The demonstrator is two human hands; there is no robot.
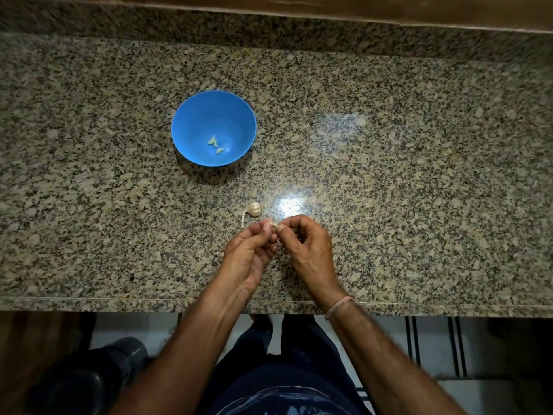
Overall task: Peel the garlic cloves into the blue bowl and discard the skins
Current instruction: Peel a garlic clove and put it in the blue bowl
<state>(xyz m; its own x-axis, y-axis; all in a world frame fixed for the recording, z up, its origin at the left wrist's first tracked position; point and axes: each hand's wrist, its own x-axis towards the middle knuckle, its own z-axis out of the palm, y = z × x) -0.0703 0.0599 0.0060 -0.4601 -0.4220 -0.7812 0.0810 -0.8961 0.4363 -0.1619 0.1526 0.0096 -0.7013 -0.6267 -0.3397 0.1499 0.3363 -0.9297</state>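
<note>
The person is working one garlic clove (pixel 273 224) between both hands, just above the counter (pixel 389 175) and near its front edge. The left hand (pixel 251 250) is pinching the clove between thumb and fingertips. The right hand (pixel 308 247) is pinching the same clove from the opposite side, with its fingers curled in tight. Both grips are narrow. The clove is small and mostly covered, so how much skin is coming away cannot be told.

The garlic bulb (pixel 254 209) is lying on the counter just beyond the hands, not touching them. The blue bowl (pixel 209 115) is sitting farther back and to the left, well apart from the hands, and is holding a few peeled cloves (pixel 213 141) at its bottom.

Judged step: stripping the skin from the clove in hand, with most of the bulb yet to do.

Procedure for a clean result:
- The left hand is serving best as the holder, gripping firmly without crushing.
- The right hand is serving best as the stripper, catching the skin at one end and drawing it along the clove.
- Loose skin is best kept over the counter, not over the bowl.
- The bare clove is then travelling forward and left to the bowl.
</note>
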